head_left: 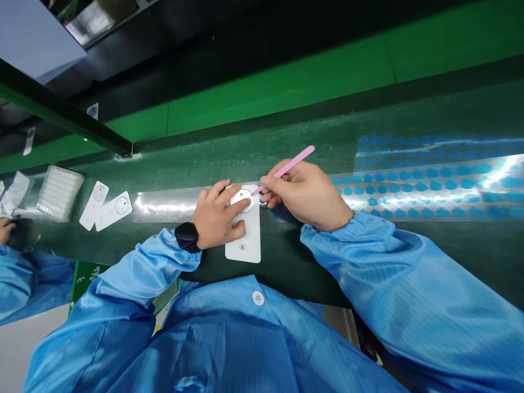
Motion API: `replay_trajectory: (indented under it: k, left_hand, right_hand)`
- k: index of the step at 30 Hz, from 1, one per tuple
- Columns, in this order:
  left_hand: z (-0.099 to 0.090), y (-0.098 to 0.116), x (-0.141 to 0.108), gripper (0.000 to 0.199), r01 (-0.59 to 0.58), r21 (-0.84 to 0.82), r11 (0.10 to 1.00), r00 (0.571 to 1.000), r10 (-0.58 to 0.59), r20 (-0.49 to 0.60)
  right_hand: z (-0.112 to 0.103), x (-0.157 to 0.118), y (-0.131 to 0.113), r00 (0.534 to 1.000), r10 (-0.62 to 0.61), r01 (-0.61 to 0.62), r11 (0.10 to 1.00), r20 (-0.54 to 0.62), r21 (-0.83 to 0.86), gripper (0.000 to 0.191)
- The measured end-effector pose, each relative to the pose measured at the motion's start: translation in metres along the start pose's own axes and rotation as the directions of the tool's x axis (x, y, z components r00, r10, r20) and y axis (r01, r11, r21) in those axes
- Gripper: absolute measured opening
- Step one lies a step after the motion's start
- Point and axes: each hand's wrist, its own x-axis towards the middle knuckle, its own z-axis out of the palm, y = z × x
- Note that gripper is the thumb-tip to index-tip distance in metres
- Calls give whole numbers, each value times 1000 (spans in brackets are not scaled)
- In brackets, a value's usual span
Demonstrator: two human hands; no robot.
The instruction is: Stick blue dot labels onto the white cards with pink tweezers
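Note:
A white rounded panel (249,240) with a round dial-like part near its top and a small dark mark near its bottom lies on the green bench before me. My left hand (219,218), with a black watch on the wrist, rests on the panel with fingers spread, the index finger reaching over the round part. In my right hand (297,191), pink tweezers (295,160) are pinched between thumb and fingers. Their thin tip meets the right side of the round part. Fingers partly hide the round part.
Clear sheets with rows of blue round stickers (429,185) lie at right. Left of me are a clear strip (164,206), two white panels (114,210) overlapping and a gridded translucent tray (60,194). A green post (65,109) slants over the bench. Another person's hand (5,229) shows far left.

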Motion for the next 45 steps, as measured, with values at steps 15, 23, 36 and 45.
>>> replay_trajectory:
  k: [15, 23, 36, 45]
  left_hand:
    - [2, 0, 0, 40, 0, 38, 999, 1000, 0, -11]
    - [1, 4, 2, 41, 38, 47, 998, 998, -40, 42]
    - [-22, -55, 62, 68, 229, 97, 969, 921, -248, 301]
    - [-46, -117, 167, 37, 441, 100, 892, 896, -443, -2]
  right_hand:
    - [-2, 2, 4, 1000, -9, 9, 1000, 11, 4, 16]
    - [-2, 2, 5, 1000, -14, 14, 1000, 13, 26, 15]
    - [-3, 3, 7, 998, 9, -17, 990, 57, 143, 53]
    - [-6, 1, -4, 992, 88, -99, 988, 91, 121, 57]
